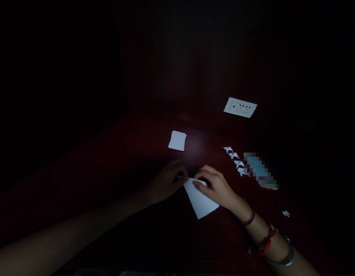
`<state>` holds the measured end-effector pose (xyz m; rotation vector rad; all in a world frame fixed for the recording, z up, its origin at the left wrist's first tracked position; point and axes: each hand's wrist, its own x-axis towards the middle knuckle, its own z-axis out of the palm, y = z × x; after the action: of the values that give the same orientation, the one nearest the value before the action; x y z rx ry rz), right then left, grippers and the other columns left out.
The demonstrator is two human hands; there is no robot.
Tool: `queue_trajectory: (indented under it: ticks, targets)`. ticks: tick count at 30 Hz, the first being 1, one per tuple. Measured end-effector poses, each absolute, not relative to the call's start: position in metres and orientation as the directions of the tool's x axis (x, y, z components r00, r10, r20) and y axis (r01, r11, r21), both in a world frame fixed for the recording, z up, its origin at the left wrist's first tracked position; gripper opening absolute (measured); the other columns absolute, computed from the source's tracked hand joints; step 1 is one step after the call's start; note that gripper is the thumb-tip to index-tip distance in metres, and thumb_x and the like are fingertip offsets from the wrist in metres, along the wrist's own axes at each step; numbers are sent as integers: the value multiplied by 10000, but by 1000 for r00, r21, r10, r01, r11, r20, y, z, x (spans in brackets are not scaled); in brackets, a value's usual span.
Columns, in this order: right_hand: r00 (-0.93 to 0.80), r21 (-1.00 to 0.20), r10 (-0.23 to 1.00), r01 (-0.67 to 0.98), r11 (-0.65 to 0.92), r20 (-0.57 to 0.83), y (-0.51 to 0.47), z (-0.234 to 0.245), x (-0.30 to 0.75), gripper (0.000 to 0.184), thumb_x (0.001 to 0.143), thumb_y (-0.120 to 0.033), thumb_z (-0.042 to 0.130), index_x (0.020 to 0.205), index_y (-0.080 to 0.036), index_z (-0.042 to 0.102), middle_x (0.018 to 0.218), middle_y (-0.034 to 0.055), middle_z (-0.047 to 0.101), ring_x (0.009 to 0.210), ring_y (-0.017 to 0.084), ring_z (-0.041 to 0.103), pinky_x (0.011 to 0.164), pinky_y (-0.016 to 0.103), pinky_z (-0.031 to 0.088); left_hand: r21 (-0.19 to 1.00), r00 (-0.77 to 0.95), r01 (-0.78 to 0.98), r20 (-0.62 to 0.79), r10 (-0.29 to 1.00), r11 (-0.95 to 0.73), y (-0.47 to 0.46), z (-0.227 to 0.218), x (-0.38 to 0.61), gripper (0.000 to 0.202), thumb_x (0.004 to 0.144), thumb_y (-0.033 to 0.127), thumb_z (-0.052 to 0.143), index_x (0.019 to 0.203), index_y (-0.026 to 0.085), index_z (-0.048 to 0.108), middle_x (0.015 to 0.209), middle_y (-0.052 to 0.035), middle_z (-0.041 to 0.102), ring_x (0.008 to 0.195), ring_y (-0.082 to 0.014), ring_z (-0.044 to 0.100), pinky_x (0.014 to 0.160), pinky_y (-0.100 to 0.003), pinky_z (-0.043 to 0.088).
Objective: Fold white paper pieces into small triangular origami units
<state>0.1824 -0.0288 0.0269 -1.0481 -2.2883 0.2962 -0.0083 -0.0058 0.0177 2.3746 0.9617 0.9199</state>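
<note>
A white sheet of paper [201, 201] lies on the dark red table [131, 161] in front of me. My left hand [166, 180] pinches its upper left corner with the fingers curled. My right hand [216, 186] presses down on the sheet's top edge, fingers bent over a fold. Both hands touch the same sheet. The right wrist wears several bracelets.
A small stack of white paper squares [177, 140] lies beyond my hands. A row of small folded white paper pieces [235, 159] runs to the right, beside a blurred-out object [260, 170]. A white socket plate [240, 107] sits further back. One paper scrap [286, 213] lies at the right.
</note>
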Motion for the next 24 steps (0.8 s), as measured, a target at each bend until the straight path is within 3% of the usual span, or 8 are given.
queue_trajectory:
  ticks: [11, 16, 20, 24]
  targets:
    - [-472, -440, 787, 655, 615, 397, -31, 25, 181, 123, 778, -148, 455, 723, -154, 566, 702, 12, 522, 678, 118, 480, 640, 246, 349, 454, 606, 461, 467, 644, -763, 1, 21, -12, 69, 752, 118, 472, 754, 172, 516, 878, -7, 459, 882, -140, 431, 798, -278, 359]
    - [-401, -493, 818, 657, 571, 412, -26, 25, 189, 117, 753, -146, 480, 660, -152, 551, 648, 2, 504, 610, 105, 468, 575, 222, 346, 415, 545, 518, 514, 662, -748, 18, 20, -25, 80, 745, 123, 466, 732, 173, 526, 887, -3, 469, 876, -142, 441, 798, -292, 356]
    - [-288, -559, 866, 671, 488, 409, -21, 22, 195, 134, 741, -173, 497, 613, -153, 533, 616, -1, 502, 581, 106, 460, 546, 219, 348, 486, 464, 550, 498, 733, -679, 23, 16, -30, 96, 780, 182, 444, 751, 181, 536, 841, 4, 493, 817, -137, 472, 770, -302, 376]
    - [-261, -629, 893, 638, 444, 366, -18, 18, 192, 122, 737, -217, 516, 643, -153, 560, 613, -2, 510, 573, 103, 459, 527, 212, 351, 518, 483, 504, 494, 723, -691, 11, 17, -21, 163, 793, 259, 462, 934, 197, 518, 937, -7, 482, 886, -145, 461, 791, -300, 385]
